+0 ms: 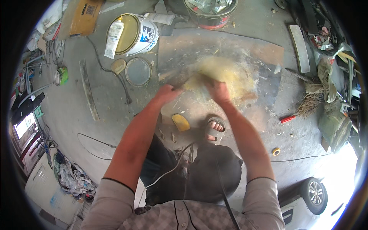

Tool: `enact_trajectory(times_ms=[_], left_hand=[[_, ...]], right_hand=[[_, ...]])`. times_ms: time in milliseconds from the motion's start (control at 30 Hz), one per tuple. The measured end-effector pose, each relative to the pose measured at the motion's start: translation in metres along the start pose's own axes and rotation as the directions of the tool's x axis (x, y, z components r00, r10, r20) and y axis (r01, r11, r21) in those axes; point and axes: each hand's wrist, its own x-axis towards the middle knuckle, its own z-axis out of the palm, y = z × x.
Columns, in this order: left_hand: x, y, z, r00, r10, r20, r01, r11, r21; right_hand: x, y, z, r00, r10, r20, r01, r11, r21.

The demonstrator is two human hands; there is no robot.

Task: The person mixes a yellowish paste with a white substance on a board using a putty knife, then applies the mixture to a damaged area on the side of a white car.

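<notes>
My left hand [171, 92] and my right hand [217, 91] are low over a stained board [264, 57], beside a blurry yellow, dusty patch [226, 73]. Both hands' fingers look bent inward; what they grip is hidden in the pale haze, and I cannot make it out. A yellow curved piece [180, 122] lies on the board below my hands, left of my sandalled foot [214, 130]. A white paint can [143, 42] with a tube [114, 38] on it stands at the upper left, near a round lid [138, 71].
A second tin [209, 21] stands at the top. Left are a narrow strip [89, 90] and cables [99, 57]. Right are a pale bar [299, 50], red-handled tool [287, 119], straw brush [308, 103], tape roll [276, 151], heaped clutter and a car wheel [314, 193].
</notes>
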Motion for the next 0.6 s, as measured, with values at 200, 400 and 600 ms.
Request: enact_trajectory(times_ms=[200,400,600], left_hand=[[0.000,0.000,-0.003,1.000,-0.006,0.019,0.006,1.000,-0.007],[-0.003,0.004,-0.006,1.000,-0.001,0.013,0.002,0.999,-0.037],[-0.002,-0.002,-0.001,0.998,0.051,-0.043,-0.052,0.998,-0.028]], right_hand=[[0.006,0.004,0.014,0.997,0.005,-0.082,-0.002,0.999,0.034],[0.008,-0.011,-0.011,0.990,0.132,0.047,-0.139,0.963,0.230],[0.012,-0.023,-0.001,0.937,0.260,0.232,-0.280,0.958,0.058]])
